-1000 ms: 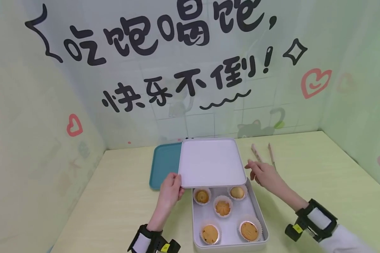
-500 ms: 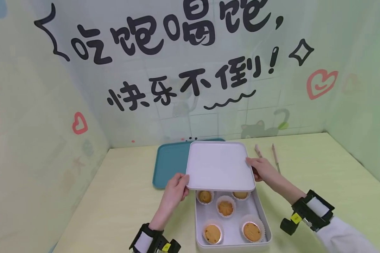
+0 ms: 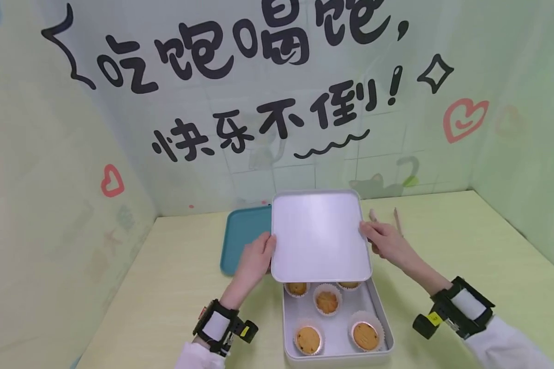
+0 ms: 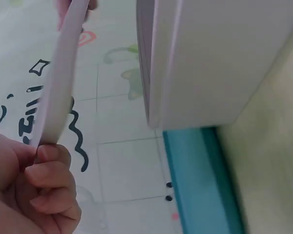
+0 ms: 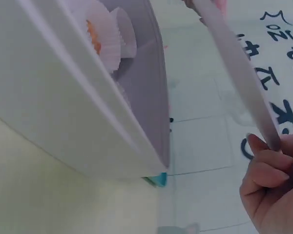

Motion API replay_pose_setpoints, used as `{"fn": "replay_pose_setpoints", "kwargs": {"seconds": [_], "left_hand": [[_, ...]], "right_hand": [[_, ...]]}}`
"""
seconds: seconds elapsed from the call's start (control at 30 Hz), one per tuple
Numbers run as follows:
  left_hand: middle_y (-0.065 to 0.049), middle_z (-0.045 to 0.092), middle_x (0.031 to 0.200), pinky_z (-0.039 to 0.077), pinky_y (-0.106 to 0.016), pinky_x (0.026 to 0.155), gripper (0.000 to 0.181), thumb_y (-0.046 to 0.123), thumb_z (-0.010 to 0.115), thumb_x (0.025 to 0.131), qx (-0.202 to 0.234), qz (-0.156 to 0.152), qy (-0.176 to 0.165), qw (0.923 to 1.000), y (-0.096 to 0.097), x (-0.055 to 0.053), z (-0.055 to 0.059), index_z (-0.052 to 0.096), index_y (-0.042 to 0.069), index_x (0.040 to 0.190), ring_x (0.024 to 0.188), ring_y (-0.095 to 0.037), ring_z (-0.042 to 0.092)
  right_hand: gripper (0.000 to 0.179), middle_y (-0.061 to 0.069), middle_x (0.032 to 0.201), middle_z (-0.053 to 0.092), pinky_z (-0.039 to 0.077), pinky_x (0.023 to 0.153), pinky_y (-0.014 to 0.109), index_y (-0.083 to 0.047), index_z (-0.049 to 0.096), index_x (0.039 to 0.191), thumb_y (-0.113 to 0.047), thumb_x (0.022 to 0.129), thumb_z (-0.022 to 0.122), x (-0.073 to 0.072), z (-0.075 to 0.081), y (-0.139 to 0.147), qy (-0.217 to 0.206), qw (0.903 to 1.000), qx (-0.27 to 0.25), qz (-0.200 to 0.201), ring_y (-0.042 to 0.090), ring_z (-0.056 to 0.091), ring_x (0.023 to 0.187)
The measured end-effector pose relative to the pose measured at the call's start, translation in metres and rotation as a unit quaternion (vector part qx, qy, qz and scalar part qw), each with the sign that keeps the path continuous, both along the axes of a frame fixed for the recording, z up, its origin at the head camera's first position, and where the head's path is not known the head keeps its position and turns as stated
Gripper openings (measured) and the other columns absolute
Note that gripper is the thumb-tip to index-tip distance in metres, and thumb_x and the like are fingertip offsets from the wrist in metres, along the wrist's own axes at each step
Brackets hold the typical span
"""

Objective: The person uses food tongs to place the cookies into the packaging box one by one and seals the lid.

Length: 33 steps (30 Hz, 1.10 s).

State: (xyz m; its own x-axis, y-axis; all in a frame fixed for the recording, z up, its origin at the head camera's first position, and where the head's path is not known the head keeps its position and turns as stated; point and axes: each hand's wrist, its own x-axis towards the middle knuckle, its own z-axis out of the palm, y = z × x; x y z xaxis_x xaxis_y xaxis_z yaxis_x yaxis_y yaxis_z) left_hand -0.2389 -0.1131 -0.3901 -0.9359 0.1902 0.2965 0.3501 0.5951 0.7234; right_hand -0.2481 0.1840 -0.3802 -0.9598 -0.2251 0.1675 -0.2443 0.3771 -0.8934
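Note:
Both hands hold a pale lilac lid [image 3: 320, 236] by its opposite side edges, tilted above the far part of a matching rectangular box [image 3: 334, 351]. The left hand [image 3: 254, 256] pinches the left edge; in the left wrist view its curled fingers [image 4: 51, 180] grip the lid's rim. At the right edge, the right hand [image 3: 390, 246] pinches with thumb and fingers, as the right wrist view also shows. Inside the box sit several small cakes in paper cups, among them a front-left one [image 3: 308, 340] and a front-right one [image 3: 365, 336]. The lid hides the box's far end.
A teal tray [image 3: 240, 241] lies on the table left of the lid, partly covered by it in view. Two slim pinkish utensils [image 3: 398, 220] lie at the back right. A printed wall [image 3: 203, 184] stands behind the pale wooden table [image 3: 166, 297].
The right hand, first apart from the lid, has taken hold of its right edge. Since then the lid's far edge has risen, and the left hand has moved up along its side.

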Motion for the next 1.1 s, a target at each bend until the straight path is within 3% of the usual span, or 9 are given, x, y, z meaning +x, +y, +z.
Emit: {"fn": "replay_pose_setpoints", "kwargs": {"seconds": [0.1,0.23,0.27,0.4,0.5,0.57,0.73,0.93,1.1], "left_hand": [[0.001,0.040,0.056,0.030,-0.027,0.039,0.016,0.016,0.044,0.096,-0.085,0.029,0.132,0.9872,-0.001,0.004,0.008,0.047,0.005,0.084,0.045,-0.015,0.040],[-0.006,0.055,0.067,0.042,-0.030,0.045,0.008,-0.002,0.052,0.088,-0.067,0.010,0.207,0.9760,0.002,0.011,0.015,0.049,0.001,0.095,0.054,-0.021,0.054],[-0.009,0.059,0.073,0.045,-0.032,0.050,0.013,-0.004,0.053,0.087,-0.055,0.005,0.200,0.9782,0.003,0.013,0.015,0.049,-0.001,0.099,0.060,-0.023,0.058],[-0.020,0.062,0.096,0.048,-0.037,0.062,0.027,-0.006,0.049,0.088,-0.007,0.016,0.098,0.9950,0.006,0.019,0.008,0.048,-0.008,0.115,0.078,-0.030,0.061],[-0.019,0.061,0.100,0.048,-0.032,0.060,0.027,-0.001,0.044,0.092,0.037,0.044,0.009,0.9983,0.009,0.023,0.003,0.051,-0.008,0.117,0.076,-0.026,0.061],[-0.018,0.062,0.098,0.046,-0.029,0.056,0.028,0.000,0.041,0.092,0.061,0.047,-0.028,0.9966,0.010,0.026,0.002,0.052,-0.008,0.116,0.070,-0.024,0.059],[-0.016,0.061,0.094,0.048,-0.032,0.059,0.030,0.006,0.036,0.093,0.101,0.042,-0.068,0.9917,0.010,0.030,0.002,0.054,-0.006,0.115,0.069,-0.019,0.059],[-0.010,0.059,0.078,0.047,-0.031,0.054,0.031,0.018,0.038,0.097,0.093,0.027,-0.053,0.9939,0.006,0.032,0.000,0.056,-0.004,0.110,0.062,-0.017,0.055],[-0.014,0.061,0.087,0.046,-0.035,0.062,0.036,0.024,0.039,0.098,0.024,0.015,-0.013,0.9995,0.006,0.036,-0.011,0.055,-0.006,0.112,0.075,-0.023,0.057]], "right_hand": [[0.026,-0.001,0.051,0.040,0.035,0.087,0.031,-0.005,0.048,0.072,-0.019,0.095,0.047,0.007,0.011,-0.003,0.133,0.9897,0.051,-0.017,0.014,0.039,0.042],[0.010,0.004,0.072,0.060,0.043,0.081,0.028,-0.005,0.058,0.097,-0.003,0.091,0.051,0.020,0.020,-0.002,0.209,0.9750,0.072,-0.020,0.015,0.057,0.058],[0.018,0.008,0.083,0.064,0.042,0.081,0.027,-0.005,0.058,0.105,0.000,0.090,0.050,0.023,0.020,-0.002,0.215,0.9733,0.078,-0.016,0.018,0.061,0.069],[0.041,0.015,0.113,0.058,0.000,0.103,0.033,-0.004,0.053,0.125,0.010,0.088,0.040,0.032,0.015,-0.004,0.225,0.9709,0.082,-0.011,0.023,0.049,0.111],[0.043,0.012,0.121,0.054,0.003,0.103,0.029,-0.004,0.050,0.128,0.008,0.089,0.035,0.037,0.008,-0.006,0.222,0.9731,0.062,-0.007,0.018,0.034,0.123],[0.041,0.009,0.117,0.057,0.018,0.097,0.024,-0.005,0.048,0.130,0.003,0.091,0.040,0.041,0.005,-0.009,0.227,0.9716,0.067,-0.010,0.015,0.041,0.118],[0.045,0.003,0.092,0.056,0.036,0.059,0.021,-0.006,0.043,0.133,-0.007,0.090,0.053,0.045,-0.003,-0.012,0.226,0.9671,0.114,-0.025,0.010,0.048,0.073],[0.046,0.013,0.107,0.055,0.039,0.062,0.024,-0.001,0.038,0.135,-0.013,0.092,0.051,0.045,-0.009,-0.010,0.200,0.9621,0.186,-0.005,0.020,0.054,0.087],[0.050,-0.002,0.080,0.047,0.038,0.059,0.028,0.000,0.034,0.137,-0.022,0.094,0.048,0.049,-0.014,-0.007,0.155,0.9578,0.242,0.015,0.010,0.042,0.065]]}}
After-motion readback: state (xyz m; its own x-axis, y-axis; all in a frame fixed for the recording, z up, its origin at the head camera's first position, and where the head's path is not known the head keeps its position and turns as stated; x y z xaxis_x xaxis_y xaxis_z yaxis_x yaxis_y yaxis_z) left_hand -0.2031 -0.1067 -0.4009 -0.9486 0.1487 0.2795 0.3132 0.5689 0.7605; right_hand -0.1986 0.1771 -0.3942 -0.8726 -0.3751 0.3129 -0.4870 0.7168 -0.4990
